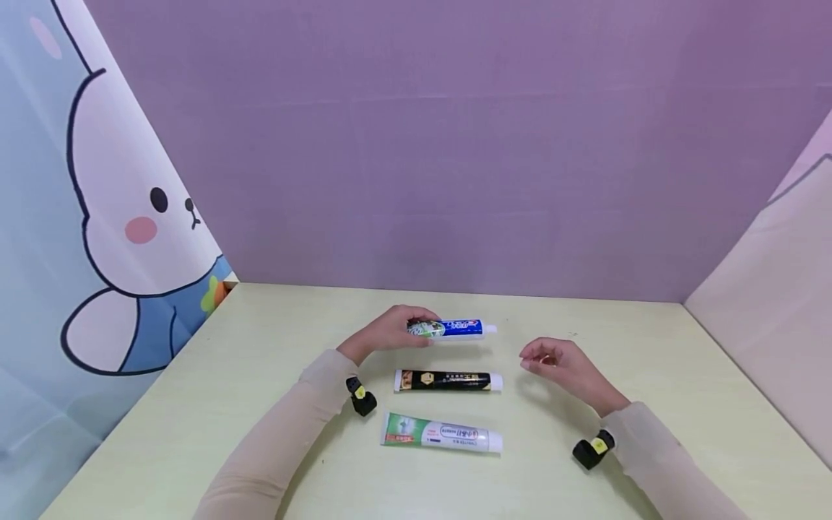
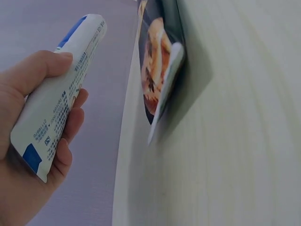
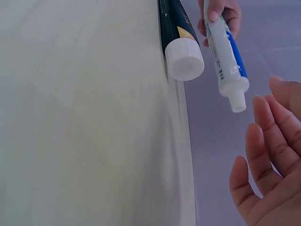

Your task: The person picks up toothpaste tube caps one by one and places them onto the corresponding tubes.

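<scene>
My left hand [image 1: 395, 328] grips a blue-and-white toothpaste tube [image 1: 463, 328] by its flat end and holds it above the far part of the table. The tube's narrow white tip points right, towards my right hand [image 1: 562, 365]. In the left wrist view the thumb lies along the tube [image 2: 59, 101] and the fingers wrap beneath it. Loosely bent fingers [image 3: 257, 157] of the right hand hold nothing in the right wrist view, apart from the tube's tip. Nearer on the table lie a black toothpaste tube [image 1: 448, 380] and a green-and-white toothpaste tube [image 1: 442, 433], caps to the right.
The pale table [image 1: 260, 433] ends at a purple backdrop [image 1: 455, 159]. A curtain with a cartoon rabbit [image 1: 139, 188] hangs at the left, and a pale cloth [image 1: 773, 289] hangs at the right. Each wrist wears a small black camera.
</scene>
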Available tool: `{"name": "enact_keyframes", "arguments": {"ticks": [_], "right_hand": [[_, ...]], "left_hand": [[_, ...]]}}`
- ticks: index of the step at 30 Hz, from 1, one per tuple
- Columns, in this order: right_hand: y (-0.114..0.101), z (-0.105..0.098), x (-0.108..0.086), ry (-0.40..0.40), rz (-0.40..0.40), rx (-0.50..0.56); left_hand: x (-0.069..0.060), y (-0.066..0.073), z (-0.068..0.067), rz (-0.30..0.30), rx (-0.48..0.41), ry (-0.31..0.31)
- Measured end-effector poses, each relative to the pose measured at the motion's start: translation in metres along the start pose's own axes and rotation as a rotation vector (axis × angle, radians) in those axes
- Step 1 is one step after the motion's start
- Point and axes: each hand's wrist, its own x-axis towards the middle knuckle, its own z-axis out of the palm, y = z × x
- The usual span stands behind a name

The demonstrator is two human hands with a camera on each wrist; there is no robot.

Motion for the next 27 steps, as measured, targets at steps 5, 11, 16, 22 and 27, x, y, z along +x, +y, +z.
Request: {"name": "enact_keyframes", "arguments": {"ticks": [5, 11, 16, 22, 27], "right_hand": [[-0.003, 0.001, -0.001, -0.025, 0.027, 0.017], [-0.008, 0.003, -0.003, -0.036, 0.029, 0.019], [-0.012, 0.005, -0.003, -0.037, 0.028, 0.018], [-0.015, 0.005, -0.004, -0.037, 0.023, 0.007], [-0.015, 0.005, -0.003, -0.032, 0.01, 0.005]], "left_hand": [[0.002, -0.006, -0.001, -0.002, 0.033, -0.014], [0.005, -0.008, 0.001, 0.006, 0.06, -0.041], [0.007, -0.005, 0.004, 0.003, 0.07, -0.061], [0.009, -0.003, 0.005, -0.013, 0.076, -0.074], [0.01, -0.003, 0.006, -0.001, 0.081, -0.094]]}}
